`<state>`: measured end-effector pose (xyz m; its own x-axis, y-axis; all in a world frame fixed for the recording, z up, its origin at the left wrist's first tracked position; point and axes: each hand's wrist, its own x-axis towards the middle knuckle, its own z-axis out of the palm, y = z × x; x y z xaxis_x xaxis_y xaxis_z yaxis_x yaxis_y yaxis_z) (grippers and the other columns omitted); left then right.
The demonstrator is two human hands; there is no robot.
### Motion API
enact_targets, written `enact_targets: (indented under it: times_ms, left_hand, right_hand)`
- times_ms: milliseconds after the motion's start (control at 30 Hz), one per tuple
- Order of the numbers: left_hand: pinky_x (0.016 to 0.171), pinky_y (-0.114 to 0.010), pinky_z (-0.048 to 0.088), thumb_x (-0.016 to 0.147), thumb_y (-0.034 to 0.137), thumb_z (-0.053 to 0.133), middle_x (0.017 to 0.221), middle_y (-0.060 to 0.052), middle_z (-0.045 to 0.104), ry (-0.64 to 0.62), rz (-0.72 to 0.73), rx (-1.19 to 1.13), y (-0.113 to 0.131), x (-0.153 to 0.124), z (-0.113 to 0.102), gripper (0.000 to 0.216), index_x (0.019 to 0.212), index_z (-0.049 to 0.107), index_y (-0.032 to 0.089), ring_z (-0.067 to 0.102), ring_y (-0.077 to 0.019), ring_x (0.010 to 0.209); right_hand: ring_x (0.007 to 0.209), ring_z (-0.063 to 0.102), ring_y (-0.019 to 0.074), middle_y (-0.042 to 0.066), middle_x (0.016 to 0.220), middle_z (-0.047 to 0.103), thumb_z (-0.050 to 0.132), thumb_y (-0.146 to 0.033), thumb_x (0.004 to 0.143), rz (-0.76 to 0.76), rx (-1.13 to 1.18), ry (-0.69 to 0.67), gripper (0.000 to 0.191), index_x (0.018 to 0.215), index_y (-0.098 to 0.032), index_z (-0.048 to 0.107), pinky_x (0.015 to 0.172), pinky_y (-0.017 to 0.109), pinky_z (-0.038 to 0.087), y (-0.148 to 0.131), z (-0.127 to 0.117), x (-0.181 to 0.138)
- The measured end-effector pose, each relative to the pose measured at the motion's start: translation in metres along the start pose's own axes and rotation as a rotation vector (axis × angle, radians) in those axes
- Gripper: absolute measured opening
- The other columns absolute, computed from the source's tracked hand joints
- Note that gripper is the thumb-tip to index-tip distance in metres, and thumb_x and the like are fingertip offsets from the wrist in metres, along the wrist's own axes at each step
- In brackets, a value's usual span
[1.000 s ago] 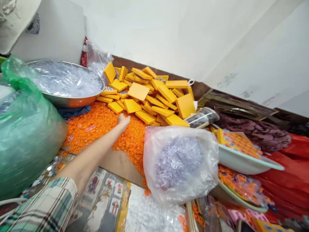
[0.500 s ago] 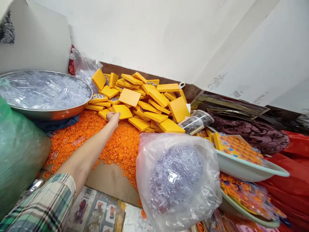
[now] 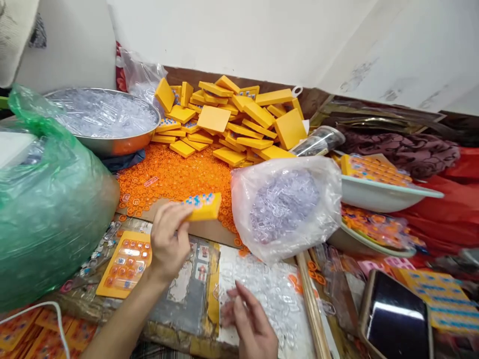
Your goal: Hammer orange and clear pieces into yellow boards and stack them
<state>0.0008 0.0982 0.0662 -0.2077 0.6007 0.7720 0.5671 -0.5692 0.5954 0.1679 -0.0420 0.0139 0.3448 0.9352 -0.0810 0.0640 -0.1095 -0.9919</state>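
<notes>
A wide spread of orange rings (image 3: 179, 172) is seen beyond the hands. The left hand (image 3: 170, 242) is closed in a pinch; the right hand (image 3: 252, 319) is half open, apparently empty. A yellow block (image 3: 205, 214) is gripped in the left, before the rings, by one end only, so could be dropped if the pinch is loosened; its blue pieces (image 3: 196, 200) might be shaken off. Its long axis is held left to right, free end pointing right.

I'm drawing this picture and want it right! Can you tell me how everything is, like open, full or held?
Left hand: pinching a yellow block
Yellow block: held, dotted side up
Right hand: loosely open, nothing visibly held
Metal bowl: full of clear pieces
Whitish bag: open, clear bits inside
Green bag: bulging
Other yellow blocks: heaped up
Orange rings: loosely spread
Phone-like device: screen dark
</notes>
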Motion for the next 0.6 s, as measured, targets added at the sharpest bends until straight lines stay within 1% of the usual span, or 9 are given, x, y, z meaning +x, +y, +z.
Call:
enact_targets:
  times_ms: [67,100,167,267,333,400,433,500,600]
  left_hand:
    - [0.095,-0.042,0.051,0.081,-0.006,0.055,0.101,-0.006,0.072,-0.109,0.183,0.037,0.012,-0.037,-0.026,0.042,0.113,0.064,0.019,0.062,-0.0205,0.104]
    - [0.096,-0.043,0.051,0.081,-0.007,0.055,0.103,-0.008,0.072,-0.165,0.243,0.052,0.013,-0.054,-0.037,0.043,0.116,0.063,0.017,0.06,-0.0225,0.108]
    - [0.099,-0.049,0.049,0.08,-0.006,0.055,0.107,-0.011,0.072,-0.282,0.323,0.082,0.009,-0.085,-0.055,0.042,0.116,0.063,0.014,0.055,-0.0271,0.116]
    - [0.099,-0.052,0.048,0.082,-0.006,0.049,0.108,-0.01,0.072,-0.449,0.39,0.14,-0.003,-0.122,-0.073,0.04,0.113,0.065,0.014,0.053,-0.0294,0.118]
    - [0.097,-0.052,0.049,0.084,-0.004,0.046,0.108,-0.009,0.072,-0.516,0.399,0.151,-0.008,-0.139,-0.078,0.04,0.113,0.066,0.015,0.054,-0.0293,0.115]
    - [0.097,-0.052,0.049,0.085,0.0,0.049,0.108,-0.008,0.071,-0.565,0.368,0.124,-0.008,-0.148,-0.08,0.036,0.112,0.065,0.017,0.056,-0.0282,0.111]
    - [0.097,-0.051,0.05,0.086,0.003,0.053,0.108,-0.008,0.071,-0.589,0.33,0.101,-0.006,-0.151,-0.08,0.033,0.112,0.064,0.018,0.056,-0.0278,0.11]
    - [0.097,-0.05,0.051,0.084,0.011,0.062,0.112,-0.01,0.067,-0.627,0.205,0.07,-0.002,-0.151,-0.079,0.035,0.118,0.06,0.02,0.056,-0.0282,0.113]
    - [0.099,-0.051,0.051,0.083,0.022,0.067,0.131,-0.015,0.054,-0.65,-0.065,0.108,0.004,-0.15,-0.076,0.063,0.14,0.039,0.022,0.049,-0.0314,0.126]
  right_hand:
    - [0.081,0.069,0.0202,0.009,0.114,0.068,0.062,-0.048,0.087,0.111,0.183,-0.023,0.04,0.118,-0.024,0.064,0.066,0.034,0.059,-0.009,0.004,0.009]
    - [0.088,0.069,0.0216,0.009,0.12,0.066,0.062,-0.049,0.087,0.109,0.21,-0.024,0.041,0.12,-0.025,0.063,0.07,0.036,0.06,-0.013,0.004,0.012]
    - [0.093,0.069,0.0216,0.009,0.123,0.064,0.06,-0.045,0.089,0.0,0.126,0.024,0.038,0.122,-0.026,0.062,0.076,0.037,0.059,-0.017,-0.002,0.015]
    - [0.089,0.068,0.0199,0.009,0.113,0.067,0.064,-0.034,0.087,-0.339,-0.272,0.19,0.03,0.115,-0.024,0.067,0.079,0.036,0.057,-0.016,-0.026,0.019]
    - [0.09,0.067,0.0224,0.011,0.108,0.068,0.065,-0.031,0.086,-0.563,-0.593,0.299,0.026,0.109,-0.019,0.07,0.083,0.038,0.055,-0.011,-0.049,0.024]
    - [0.096,0.066,0.0275,0.015,0.109,0.068,0.059,-0.032,0.089,-0.665,-0.868,0.397,0.028,0.106,-0.013,0.072,0.088,0.044,0.053,-0.005,-0.074,0.032]
    - [0.099,0.065,0.0307,0.018,0.111,0.067,0.054,-0.033,0.091,-0.653,-0.983,0.426,0.033,0.107,-0.01,0.072,0.091,0.047,0.051,-0.003,-0.086,0.036]
    - [0.105,0.062,0.0368,0.022,0.118,0.064,0.043,-0.035,0.093,-0.518,-1.158,0.432,0.045,0.113,-0.005,0.069,0.092,0.053,0.049,0.001,-0.106,0.045]
    - [0.108,0.061,0.0397,0.021,0.126,0.06,0.035,-0.033,0.089,-0.208,-1.274,0.355,0.053,0.126,-0.005,0.061,0.088,0.054,0.051,0.002,-0.122,0.059]
